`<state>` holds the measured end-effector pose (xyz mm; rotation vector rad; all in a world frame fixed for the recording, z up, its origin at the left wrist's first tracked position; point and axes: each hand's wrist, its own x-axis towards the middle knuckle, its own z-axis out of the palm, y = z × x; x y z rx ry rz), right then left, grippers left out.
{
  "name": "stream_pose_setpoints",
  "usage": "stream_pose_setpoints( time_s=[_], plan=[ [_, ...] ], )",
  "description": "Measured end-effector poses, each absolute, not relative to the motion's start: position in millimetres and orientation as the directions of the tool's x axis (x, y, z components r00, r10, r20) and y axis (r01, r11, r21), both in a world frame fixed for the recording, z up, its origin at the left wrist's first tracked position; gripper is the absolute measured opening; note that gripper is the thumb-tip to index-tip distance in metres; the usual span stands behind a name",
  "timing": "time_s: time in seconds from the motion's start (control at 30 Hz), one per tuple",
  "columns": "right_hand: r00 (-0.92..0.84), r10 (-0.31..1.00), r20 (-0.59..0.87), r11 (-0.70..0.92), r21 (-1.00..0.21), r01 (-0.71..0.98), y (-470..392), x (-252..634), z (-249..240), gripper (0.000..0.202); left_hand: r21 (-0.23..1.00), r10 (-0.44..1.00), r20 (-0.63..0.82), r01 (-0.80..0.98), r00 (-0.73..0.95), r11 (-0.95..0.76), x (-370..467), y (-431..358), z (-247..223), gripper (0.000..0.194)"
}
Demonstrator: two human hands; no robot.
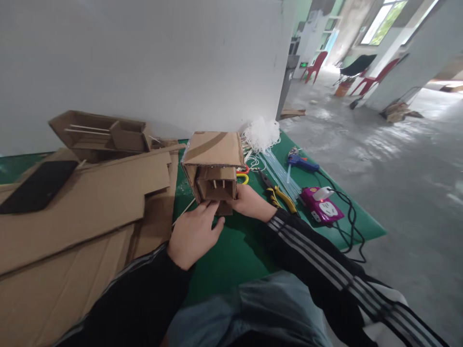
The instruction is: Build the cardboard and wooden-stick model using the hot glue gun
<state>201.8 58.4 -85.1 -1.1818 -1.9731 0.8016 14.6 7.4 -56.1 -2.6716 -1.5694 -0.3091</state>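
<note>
A brown cardboard box (216, 147) stands in front of me with its open side facing me. Inside its opening sits a smaller cardboard compartment (217, 191) with two thin wooden sticks across it. My left hand (195, 233) grips the lower front edge of the cardboard, its fingertips pressed there and its thumb off to the side. My right hand (253, 202) holds the lower right side of the compartment, with its fingertips partly hidden. A small cardboard flap (225, 209) shows between the hands. Scissors with red and yellow handles (243, 178) lie partly hidden behind the box.
Cardboard sheets (119, 193) cover the left, with a black phone (38, 185) on them and another cardboard structure (103, 132) behind. Right on the green table (231, 260) are pliers (278, 193), glue sticks (280, 171), a blue glue gun (306, 164), a purple power strip (321, 205) and white string (262, 135).
</note>
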Motion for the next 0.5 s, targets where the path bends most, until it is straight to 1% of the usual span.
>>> stream_pose_setpoints(
  time_s=[0.2,0.5],
  plan=[
    [-0.357,0.905,0.232,0.397,-0.762,0.511,55.6,207.6,-76.9,0.016,0.068,0.855,0.189,0.862,0.483,-0.502,13.5,6.6,-56.0,0.030],
    [-0.365,0.903,0.226,0.404,-0.735,0.544,56.4,206.7,-81.5,0.018,0.071,0.864,0.170,0.868,0.474,-0.491,14.5,5.8,-54.4,0.029]
  ],
)
